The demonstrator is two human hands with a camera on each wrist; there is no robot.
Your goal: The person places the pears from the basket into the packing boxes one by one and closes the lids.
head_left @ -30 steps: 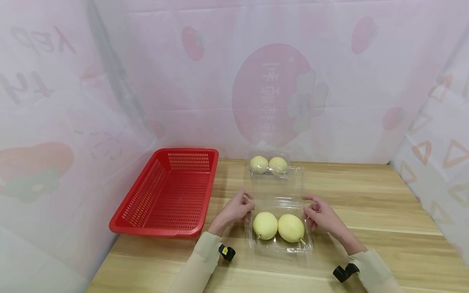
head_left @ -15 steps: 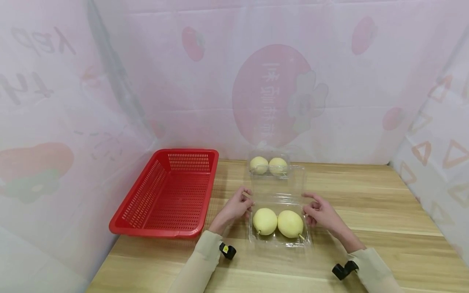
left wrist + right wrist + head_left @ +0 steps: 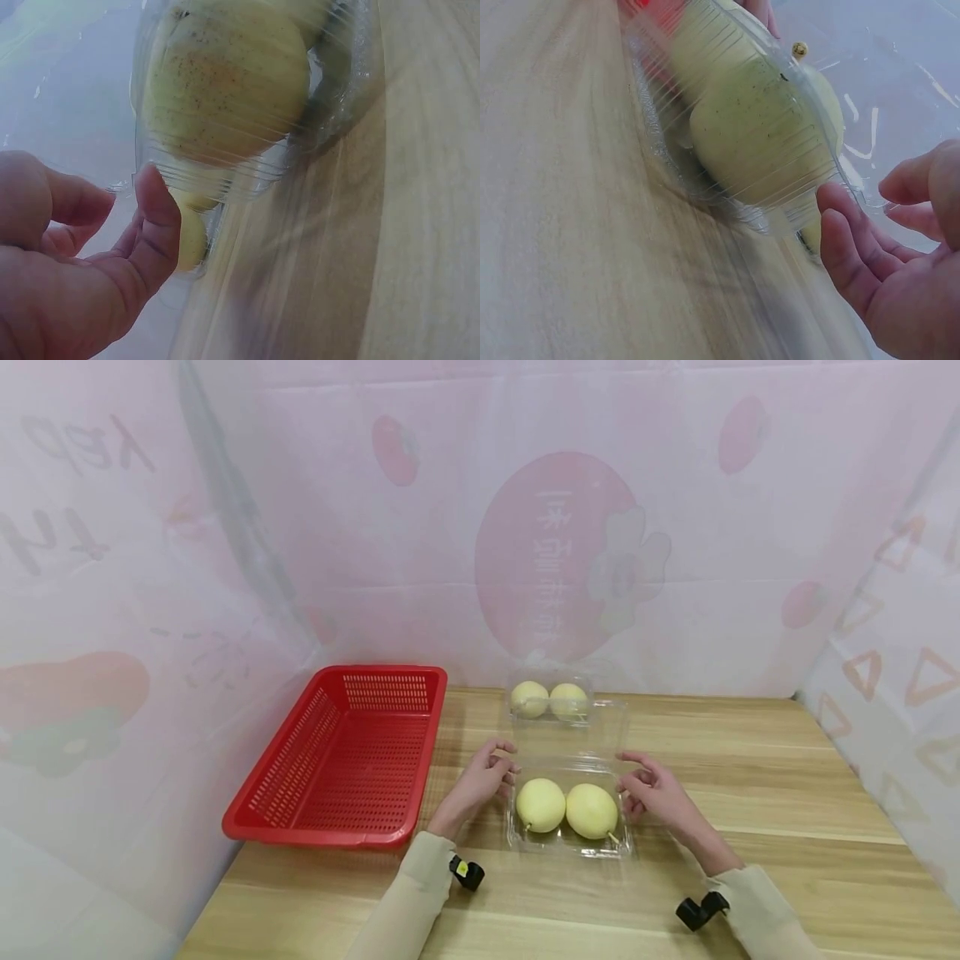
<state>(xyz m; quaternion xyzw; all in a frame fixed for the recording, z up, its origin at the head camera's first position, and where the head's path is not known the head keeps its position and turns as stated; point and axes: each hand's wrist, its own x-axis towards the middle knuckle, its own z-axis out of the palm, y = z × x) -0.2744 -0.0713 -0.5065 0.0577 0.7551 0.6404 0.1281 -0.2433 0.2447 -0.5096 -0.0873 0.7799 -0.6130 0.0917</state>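
A clear plastic clamshell box (image 3: 570, 850) lies opened on the table, its see-through lid (image 3: 570, 735) folded back away from me. Two pale yellow pears, a left pear (image 3: 541, 805) and a right pear (image 3: 592, 811), sit side by side in its base. My left hand (image 3: 480, 781) holds the box's left side near the hinge, with curled fingers about the rim. On the opposite side, my right hand (image 3: 654, 789) holds the rim near the hinge too. Both wrist views show fingertips at the ribbed wall, with thin plastic edge between them.
A red plastic basket (image 3: 431, 752) stands at the left with nothing in it. Behind the lid, against the back curtain (image 3: 360, 552), another clear box holds two more pears, a left one (image 3: 529, 699) and a right one (image 3: 568, 702). Wooden table (image 3: 750, 777) extends to the right.
The opened box with its two pears has slid a little away from me, toward the back box. Both hands have moved slightly forward along with it.
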